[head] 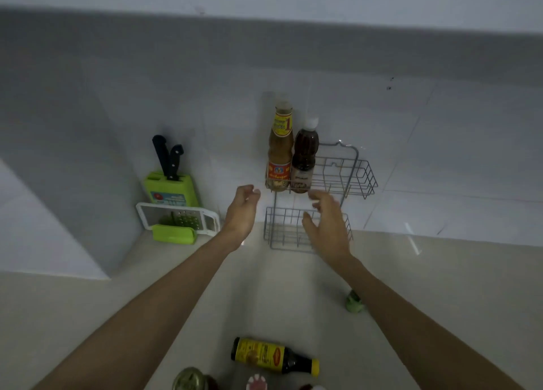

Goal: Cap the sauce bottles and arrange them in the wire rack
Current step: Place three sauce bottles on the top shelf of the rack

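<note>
Both hands, the left hand and right hand, are hovering open and empty before the wire rack, where two sauce bottles are standing at the upper tier's left end, so fetching the capped dark bottle lying at the surface's near edge looks next.

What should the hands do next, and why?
Probably bring the right hand down to the dark bottle lying on the counter. Both hands are empty, two bottles already stand in the rack, and its right side is free.
</note>
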The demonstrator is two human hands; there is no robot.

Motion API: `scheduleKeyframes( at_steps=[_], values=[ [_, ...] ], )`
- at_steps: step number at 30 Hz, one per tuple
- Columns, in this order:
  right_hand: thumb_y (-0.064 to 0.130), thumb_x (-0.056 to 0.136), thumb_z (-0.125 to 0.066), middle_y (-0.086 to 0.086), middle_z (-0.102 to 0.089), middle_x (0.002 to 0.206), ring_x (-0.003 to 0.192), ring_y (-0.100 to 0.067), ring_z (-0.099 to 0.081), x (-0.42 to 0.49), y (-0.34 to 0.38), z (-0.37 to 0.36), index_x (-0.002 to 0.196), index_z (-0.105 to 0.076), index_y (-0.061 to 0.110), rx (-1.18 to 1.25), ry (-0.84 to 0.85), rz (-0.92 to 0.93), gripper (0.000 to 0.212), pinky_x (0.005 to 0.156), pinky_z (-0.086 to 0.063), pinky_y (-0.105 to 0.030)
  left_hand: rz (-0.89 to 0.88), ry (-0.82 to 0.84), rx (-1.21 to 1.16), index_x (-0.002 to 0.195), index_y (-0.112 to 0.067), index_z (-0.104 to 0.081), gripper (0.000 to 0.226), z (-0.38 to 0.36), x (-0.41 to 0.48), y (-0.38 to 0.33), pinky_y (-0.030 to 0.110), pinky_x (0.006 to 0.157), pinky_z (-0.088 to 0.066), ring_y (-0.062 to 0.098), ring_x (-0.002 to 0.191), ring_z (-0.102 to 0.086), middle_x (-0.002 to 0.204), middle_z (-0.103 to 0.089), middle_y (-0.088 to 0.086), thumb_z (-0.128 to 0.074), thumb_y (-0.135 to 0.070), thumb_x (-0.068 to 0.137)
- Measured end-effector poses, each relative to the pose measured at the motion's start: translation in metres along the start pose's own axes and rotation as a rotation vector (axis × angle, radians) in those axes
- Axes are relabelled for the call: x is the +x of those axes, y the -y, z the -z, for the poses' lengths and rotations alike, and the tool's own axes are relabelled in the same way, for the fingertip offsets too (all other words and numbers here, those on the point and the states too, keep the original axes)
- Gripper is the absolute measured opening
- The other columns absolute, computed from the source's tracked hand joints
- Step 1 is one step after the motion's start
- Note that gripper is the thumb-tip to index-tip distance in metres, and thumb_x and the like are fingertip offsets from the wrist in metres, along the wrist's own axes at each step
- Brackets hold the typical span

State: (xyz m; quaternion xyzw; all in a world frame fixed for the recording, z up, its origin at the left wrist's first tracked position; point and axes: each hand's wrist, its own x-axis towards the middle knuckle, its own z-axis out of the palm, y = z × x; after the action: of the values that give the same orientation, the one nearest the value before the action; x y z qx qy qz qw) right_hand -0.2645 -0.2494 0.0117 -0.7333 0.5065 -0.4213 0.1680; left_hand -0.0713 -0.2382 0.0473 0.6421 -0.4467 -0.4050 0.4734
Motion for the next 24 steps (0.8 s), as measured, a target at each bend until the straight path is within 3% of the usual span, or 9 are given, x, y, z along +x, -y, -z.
scheduleKeyframes(
  at_steps=[3, 5, 7, 10, 14, 17, 20, 22, 24],
  values=[
    [0.03, 0.089, -0.065, 0.003, -0.069, 0.099, 0.089, -0.01, -0.064, -0.063, -0.017, -0.006, 0.106, -0.065, 0.019, -0.044, 0.722, -0.037, 0.02, 0.081, -0.052, -0.027, 0.114, 0.178, 0.075, 0.11, -0.024, -0.06, 0.017, 0.012, -0.02, 0.039, 0.035, 0.101, -0.04, 0.022, 0.118, -0.053, 0.131, -0.058, 0.004, -0.049, -0.029, 0.097],
    [0.043, 0.083, -0.07, 0.0, -0.069, 0.1, 0.09, -0.012, -0.062, -0.096, -0.025, -0.011, 0.108, -0.066, 0.014, -0.141, 1.107, -0.077, 0.039, 0.078, -0.048, -0.023, 0.173, 0.257, 0.132, 0.108, -0.019, -0.063, 0.017, 0.019, -0.031, 0.056, 0.029, 0.089, -0.042, 0.02, 0.11, -0.056, 0.125, -0.061, 0.004, -0.051, -0.024, 0.097],
    [0.048, 0.077, -0.075, -0.009, -0.068, 0.104, 0.093, -0.021, -0.062, -0.119, -0.033, -0.019, 0.11, -0.064, 0.009, -0.244, 1.279, -0.077, 0.051, 0.072, -0.042, -0.023, 0.216, 0.272, 0.157, 0.113, -0.016, -0.064, 0.022, 0.024, -0.04, 0.065, 0.024, 0.076, -0.044, 0.019, 0.104, -0.058, 0.123, -0.063, 0.006, -0.052, -0.023, 0.097],
    [0.043, 0.072, -0.08, -0.02, -0.059, 0.075, 0.066, -0.029, -0.054, -0.141, -0.043, -0.033, 0.076, -0.059, 0.0, -0.344, 1.411, 0.0, 0.048, 0.057, -0.033, -0.027, 0.267, 0.276, 0.178, 0.118, -0.013, -0.063, 0.026, 0.027, -0.049, 0.072, 0.018, 0.067, -0.042, 0.019, 0.102, -0.058, 0.125, -0.063, 0.006, -0.053, -0.022, 0.096],
    [0.032, 0.073, -0.08, -0.012, -0.056, 0.083, 0.073, -0.02, -0.048, -0.151, -0.047, -0.04, 0.091, -0.063, 0.002, -0.441, 1.396, -0.001, 0.039, 0.065, -0.038, -0.029, 0.308, 0.284, 0.168, 0.114, -0.014, -0.063, 0.022, 0.027, -0.057, 0.077, 0.017, 0.067, -0.042, 0.019, 0.101, -0.058, 0.126, -0.063, 0.008, -0.054, -0.021, 0.095],
    [0.033, 0.075, -0.078, -0.008, -0.057, 0.074, 0.066, -0.02, -0.052, -0.145, -0.05, -0.034, 0.086, -0.068, 0.002, -0.334, 1.34, -0.129, 0.034, 0.058, -0.037, -0.027, 0.323, 0.297, 0.166, 0.11, -0.018, -0.062, 0.018, 0.029, -0.058, 0.079, 0.019, 0.069, -0.043, 0.02, 0.102, -0.059, 0.126, -0.063, 0.008, -0.055, -0.023, 0.095],
    [0.027, 0.07, -0.082, -0.009, -0.065, 0.074, 0.061, -0.013, -0.06, -0.135, -0.056, -0.021, 0.086, -0.072, 0.007, 0.013, 1.053, -0.528, 0.027, 0.054, -0.048, -0.021, 0.337, 0.298, 0.155, 0.112, -0.018, -0.061, 0.02, 0.031, -0.056, 0.081, 0.028, 0.082, -0.045, 0.022, 0.106, -0.06, 0.126, -0.064, 0.006, -0.055, -0.025, 0.095],
    [0.022, 0.071, -0.082, -0.017, -0.072, 0.084, 0.071, -0.017, -0.067, -0.136, -0.057, -0.02, 0.09, -0.073, 0.002, 0.288, 0.793, -0.753, 0.029, 0.064, -0.058, -0.026, 0.348, 0.29, 0.137, 0.115, -0.017, -0.061, 0.023, 0.032, -0.055, 0.082, 0.031, 0.088, -0.043, 0.023, 0.108, -0.06, 0.126, -0.064, 0.005, -0.054, -0.026, 0.095],
    [0.019, 0.077, -0.078, -0.021, -0.072, 0.098, 0.081, -0.021, -0.069, -0.139, -0.047, -0.025, 0.098, -0.07, 0.003, 0.5, 0.611, -0.86, 0.028, 0.074, -0.058, -0.032, 0.355, 0.277, 0.115, 0.116, -0.016, -0.06, 0.023, 0.031, -0.052, 0.082, 0.031, 0.089, -0.042, 0.024, 0.109, -0.059, 0.126, -0.064, 0.005, -0.053, -0.024, 0.096]
  ],
)
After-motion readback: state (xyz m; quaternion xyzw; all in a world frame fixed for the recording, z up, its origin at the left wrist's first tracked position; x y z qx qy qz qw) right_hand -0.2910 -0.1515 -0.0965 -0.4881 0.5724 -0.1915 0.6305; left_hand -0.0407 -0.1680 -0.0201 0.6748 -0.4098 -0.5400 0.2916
